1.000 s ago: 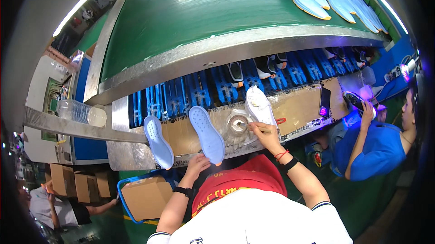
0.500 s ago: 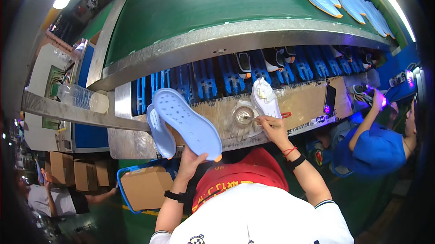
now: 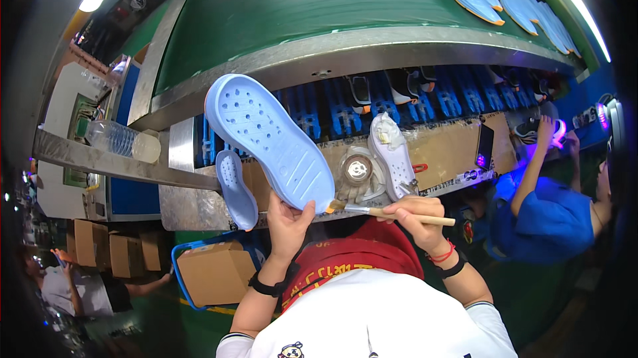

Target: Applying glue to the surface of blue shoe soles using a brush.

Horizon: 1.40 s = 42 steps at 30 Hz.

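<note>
Pale blue and studded with small holes, the shoe sole (image 3: 269, 142) is held up off the tabletop (image 3: 458, 149) by the left hand (image 3: 287, 215), whose grip closes on the sole's near end, thumb up along the edge beside the brush tip. The right hand (image 3: 415, 214) has its grip closed around the wooden handle of a small brush (image 3: 389, 211), bristles pointing toward the left hand and touching or nearly touching the sole's lower edge.

To brush this well, I judge the sole should stay tilted with its face toward the bristles, the strokes kept light and running along the rim, so that nothing drips onto the left thumb just beneath.

Both forearms rise from below, elbows apart; the left wrist, wearing a dark band, bends back to prop the sole upright, while the right wrist, with a red band, lies nearly level and turned inward.

Just beyond the right grip sit a round open pot (image 3: 357, 169) and a white sole (image 3: 392, 153) on cardboard. Beyond the left grip, a second blue sole (image 3: 236, 188) lies flat.
</note>
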Motion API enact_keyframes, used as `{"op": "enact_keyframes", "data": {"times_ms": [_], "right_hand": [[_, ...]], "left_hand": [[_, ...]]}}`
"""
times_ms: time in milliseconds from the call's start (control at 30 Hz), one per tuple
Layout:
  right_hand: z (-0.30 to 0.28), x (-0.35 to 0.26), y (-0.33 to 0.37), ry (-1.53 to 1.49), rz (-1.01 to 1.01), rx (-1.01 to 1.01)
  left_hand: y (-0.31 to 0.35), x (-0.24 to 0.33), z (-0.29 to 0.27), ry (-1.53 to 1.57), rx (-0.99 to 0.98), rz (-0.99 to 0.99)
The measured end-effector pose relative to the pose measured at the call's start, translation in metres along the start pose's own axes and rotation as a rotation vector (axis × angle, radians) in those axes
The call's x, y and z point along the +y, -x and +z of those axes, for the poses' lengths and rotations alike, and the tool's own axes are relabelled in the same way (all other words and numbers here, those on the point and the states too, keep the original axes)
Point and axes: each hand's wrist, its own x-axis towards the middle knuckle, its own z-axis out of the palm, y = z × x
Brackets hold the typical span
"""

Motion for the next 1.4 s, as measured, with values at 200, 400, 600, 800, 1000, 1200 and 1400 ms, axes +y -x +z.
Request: {"op": "enact_keyframes", "data": {"times_ms": [200,400,600,800,1000,1200,1400], "right_hand": [[0.0,0.004,-0.002,0.117,-0.084,-0.086],[-0.002,0.001,-0.008,0.086,-0.117,-0.068],[-0.01,-0.001,-0.011,0.093,-0.132,-0.091],[-0.02,-0.002,-0.015,0.148,-0.155,-0.15],[-0.02,-0.004,-0.02,0.191,-0.189,-0.142],[-0.023,-0.004,-0.021,0.197,-0.185,-0.101],[-0.021,-0.005,-0.021,0.155,-0.182,-0.13]], "left_hand": [[-0.004,0.007,0.008,-0.045,-0.004,0.023],[-0.006,0.009,0.009,-0.019,-0.005,0.011],[-0.007,0.01,0.01,-0.018,-0.009,0.01],[-0.007,0.012,0.01,-0.048,-0.024,0.002],[-0.007,0.012,0.011,-0.027,-0.054,-0.004],[-0.009,0.014,0.014,-0.041,-0.049,0.014],[-0.01,0.015,0.018,-0.026,-0.043,0.013]]}}
